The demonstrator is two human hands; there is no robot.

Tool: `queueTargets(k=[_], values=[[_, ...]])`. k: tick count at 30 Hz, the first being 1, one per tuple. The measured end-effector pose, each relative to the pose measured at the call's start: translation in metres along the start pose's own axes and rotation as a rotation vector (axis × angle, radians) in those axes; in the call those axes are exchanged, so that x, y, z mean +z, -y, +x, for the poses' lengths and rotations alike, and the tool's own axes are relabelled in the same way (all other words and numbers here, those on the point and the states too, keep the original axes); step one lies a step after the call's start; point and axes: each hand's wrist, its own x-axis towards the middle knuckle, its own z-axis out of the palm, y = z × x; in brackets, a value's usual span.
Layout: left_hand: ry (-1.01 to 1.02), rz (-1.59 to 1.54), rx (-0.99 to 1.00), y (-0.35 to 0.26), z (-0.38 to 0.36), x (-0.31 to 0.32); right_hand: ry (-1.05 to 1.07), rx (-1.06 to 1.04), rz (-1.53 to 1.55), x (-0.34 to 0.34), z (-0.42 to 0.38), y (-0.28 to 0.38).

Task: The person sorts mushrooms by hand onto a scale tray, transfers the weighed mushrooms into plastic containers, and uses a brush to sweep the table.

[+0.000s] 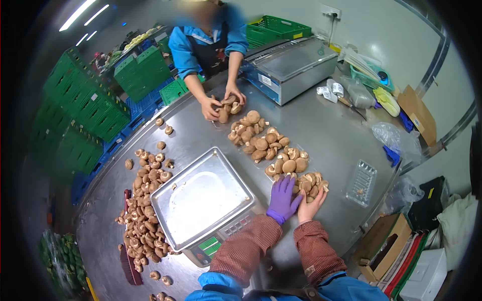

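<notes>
My left hand (284, 198), in a purple glove, lies with its fingers spread at the left side of the nearest group of brown mushrooms (312, 183). Bare, my right hand (310, 204) rests against the near right side of the same group, thumb apart from the fingers. More mushroom groups in clear trays (266, 169) run diagonally up the metal table. Left of my hands stands a scale (203, 198) with a bare metal pan. Beyond it, a large loose pile of mushrooms (145, 215) spreads over the table.
Across the metal table (331, 135), a co-worker's hands (223, 108) hold mushrooms. A sealing machine (293, 65) stands at the back. To the right lie a clear tray (361, 183) and plastic bags (396, 139). A red brush (129, 266) lies by the pile; green crates (85, 95) are stacked left.
</notes>
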Motion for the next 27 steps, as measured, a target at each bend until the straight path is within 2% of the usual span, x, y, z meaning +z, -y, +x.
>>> queueTargets(k=[5,12,15,19,21,22,23,24,25,27], values=[[-0.118,-0.178,-0.043,-0.007,-0.018,-0.04,0.001,-0.029,0.081,0.049,0.008,0.014],[-0.201,-0.206,-0.14,-0.007,-0.059,-0.093,-0.003,-0.051,-0.036,0.106,0.015,0.039],[-0.247,-0.22,-0.147,-0.004,-0.088,-0.114,0.009,-0.045,-0.046,0.135,0.02,0.054],[-0.26,-0.13,-0.261,-0.001,-0.152,-0.15,0.081,-0.023,-0.095,0.16,0.034,0.064],[-0.204,-0.002,-0.434,-0.003,-0.203,-0.18,0.167,0.088,-0.002,0.152,0.036,0.069],[-0.278,-0.042,-0.496,0.001,-0.239,-0.19,0.2,0.083,-0.016,0.14,0.029,0.066],[-0.356,-0.079,-0.557,0.009,-0.282,-0.198,0.148,-0.071,0.107,0.125,0.021,0.068],[-0.364,0.153,-0.711,0.015,-0.339,-0.202,0.098,-0.221,0.234,0.109,0.007,0.073],[-0.354,0.385,-0.862,0.014,-0.391,-0.211,0.134,-0.224,0.22,0.088,-0.017,0.074],[-0.381,0.671,-1.13,-0.008,-0.448,-0.236,0.432,-0.364,0.372,0.031,-0.077,0.075]])
